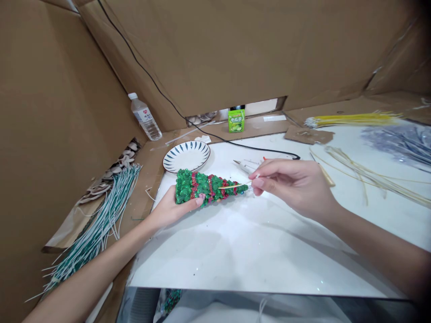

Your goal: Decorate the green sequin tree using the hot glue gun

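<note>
A cone-shaped tree of green sequins with red bands (208,186) lies on its side just above the white table (235,242). My left hand (175,207) cups its wide end from below, fingers curled round it. My right hand (292,181) is at the cone's tip, pinching a thin wooden stick (234,185) that points left across the sequins. A white tool with a metal tip (245,166) lies just behind my right hand.
A striped white plate (186,155) sits behind the cone. A water bottle (145,117) and a green carton (236,120) stand at the back. Green-and-white wire bundle (101,220) at left, yellow sticks (353,120) and pale straws (370,177) at right. Cardboard walls surround.
</note>
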Demonstrator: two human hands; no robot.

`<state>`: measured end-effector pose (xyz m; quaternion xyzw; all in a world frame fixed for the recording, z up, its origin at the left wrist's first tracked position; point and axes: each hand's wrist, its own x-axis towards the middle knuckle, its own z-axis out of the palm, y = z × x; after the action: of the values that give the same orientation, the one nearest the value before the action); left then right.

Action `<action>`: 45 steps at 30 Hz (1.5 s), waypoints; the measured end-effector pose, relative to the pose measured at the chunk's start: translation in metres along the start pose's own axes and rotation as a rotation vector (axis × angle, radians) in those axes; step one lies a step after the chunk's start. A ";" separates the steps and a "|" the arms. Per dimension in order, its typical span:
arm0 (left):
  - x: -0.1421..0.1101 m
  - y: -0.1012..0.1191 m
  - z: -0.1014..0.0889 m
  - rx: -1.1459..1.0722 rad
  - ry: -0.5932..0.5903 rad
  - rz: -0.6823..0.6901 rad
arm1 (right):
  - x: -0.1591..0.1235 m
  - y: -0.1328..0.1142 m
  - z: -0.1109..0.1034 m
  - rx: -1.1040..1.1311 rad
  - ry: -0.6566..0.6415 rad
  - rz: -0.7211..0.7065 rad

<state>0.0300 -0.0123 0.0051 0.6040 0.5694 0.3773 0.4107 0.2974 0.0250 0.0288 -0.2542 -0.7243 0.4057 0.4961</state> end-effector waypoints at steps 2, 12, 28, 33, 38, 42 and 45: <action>0.000 0.000 0.000 -0.013 -0.007 0.004 | -0.001 0.000 0.000 -0.011 0.005 0.006; 0.001 -0.002 0.000 -0.010 -0.023 0.025 | -0.002 -0.001 0.001 -0.045 0.001 0.016; 0.002 0.000 0.000 -0.014 -0.024 0.036 | -0.002 -0.001 -0.003 -0.164 -0.038 -0.185; 0.002 0.001 -0.002 0.016 -0.059 0.059 | -0.002 -0.003 0.000 -0.169 -0.096 -0.232; 0.002 0.002 -0.003 0.016 -0.080 0.031 | -0.003 -0.003 -0.002 -0.215 -0.076 -0.199; 0.003 0.002 -0.005 0.014 -0.097 0.012 | -0.002 0.000 -0.005 -0.183 -0.065 -0.079; 0.003 0.004 -0.006 0.033 -0.121 0.002 | -0.001 0.005 -0.006 -0.121 -0.122 0.058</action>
<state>0.0258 -0.0092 0.0111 0.6330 0.5489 0.3311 0.4341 0.3028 0.0285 0.0255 -0.2794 -0.7687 0.3900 0.4231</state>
